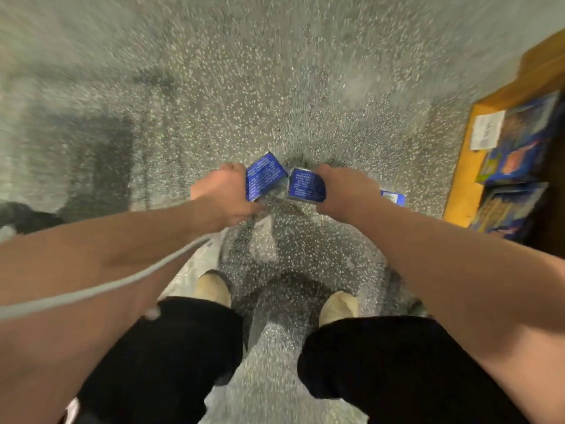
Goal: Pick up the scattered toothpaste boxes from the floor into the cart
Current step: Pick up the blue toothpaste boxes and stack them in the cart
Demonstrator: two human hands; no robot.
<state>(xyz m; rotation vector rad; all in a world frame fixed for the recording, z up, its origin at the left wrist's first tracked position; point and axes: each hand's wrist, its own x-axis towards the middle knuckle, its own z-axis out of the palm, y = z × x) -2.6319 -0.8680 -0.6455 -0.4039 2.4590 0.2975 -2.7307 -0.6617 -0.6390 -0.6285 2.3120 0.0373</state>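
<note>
Grip is the weak point: the left hand clutches a toothpaste box, the right hand a second toothpaste box, above the floor; either, held by one end, could slip before reaching the unseen cart.

Soft, fairly bright light falls from overhead, leaving a dark shadow pooled on the speckled floor between the shoes and a fainter grey one at the left. Motion blur streaks outward from the middle, smearing the floor's speckles into lines along the top and left edges, and only the middle around the blue boxes is near sharp, though their white print cannot be read. The wide lens bows the forearms and the yellow shelf at the right edge, and the grey cable close to the camera is soft.
</note>
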